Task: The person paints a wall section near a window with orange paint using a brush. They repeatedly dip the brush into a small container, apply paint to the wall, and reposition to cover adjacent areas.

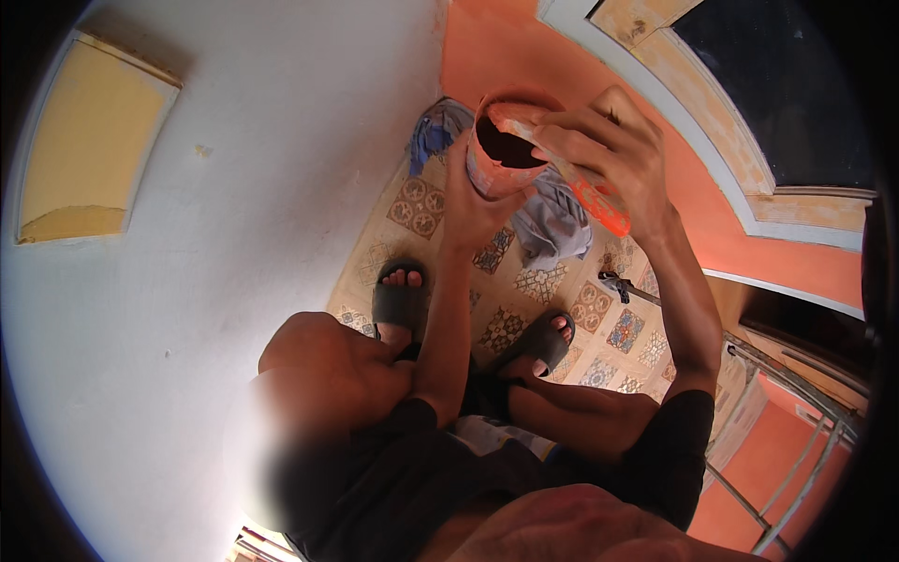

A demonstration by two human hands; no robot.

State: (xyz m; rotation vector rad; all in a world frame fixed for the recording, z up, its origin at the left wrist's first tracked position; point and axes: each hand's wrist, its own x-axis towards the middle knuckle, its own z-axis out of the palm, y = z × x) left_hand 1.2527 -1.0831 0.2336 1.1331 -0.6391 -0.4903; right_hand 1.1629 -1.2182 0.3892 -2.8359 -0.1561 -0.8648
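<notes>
My left hand (477,218) is wrapped around the near side of a paint-smeared container (500,181), tilted so that its dark inside shows. Orange paint coats the container's rim and outer wall. Between the fingers of my right hand (621,158) is a paintbrush (597,200) with a bright orange, paint-spotted handle. Its orange-coated head lies over the container's mouth, close to the rim; whether the bristles touch the wall I cannot tell. Both hands are held up in front of the corner where the pale wall (281,175) meets the orange wall (506,42).
Crumpled grey cloth (555,221) and a blue-grey cloth (435,133) lie on the patterned floor (537,281). A rod with a dark wrapped end (618,284) lies to the right. A framed window (765,91) is upper right; a metal frame (801,485) stands lower right.
</notes>
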